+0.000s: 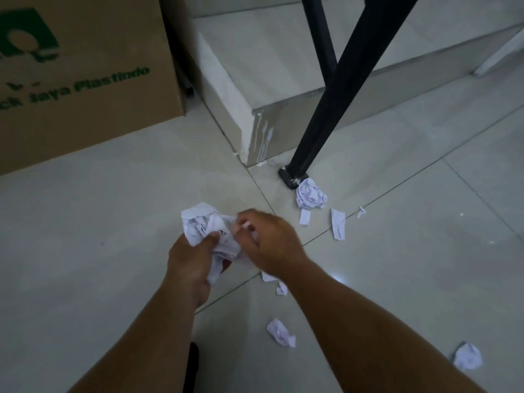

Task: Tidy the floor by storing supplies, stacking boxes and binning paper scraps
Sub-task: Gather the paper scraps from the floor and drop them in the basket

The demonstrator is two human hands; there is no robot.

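Note:
My left hand grips a bundle of crumpled white paper above the tiled floor. Beside it, my right hand has its fingers curled and pinches a small white scrap against that bundle. A crumpled paper ball lies at the foot of a black table leg. Two flat paper strips lie just in front of that ball. More scraps lie near me: one under my right wrist, one lower down, and a crumpled ball at the lower right.
A large brown cardboard box with green print stands on the floor at the upper left. A tiled step rises behind the black table leg. Two black legs slant upward from the foot. Pale floor tiles stretch to the left.

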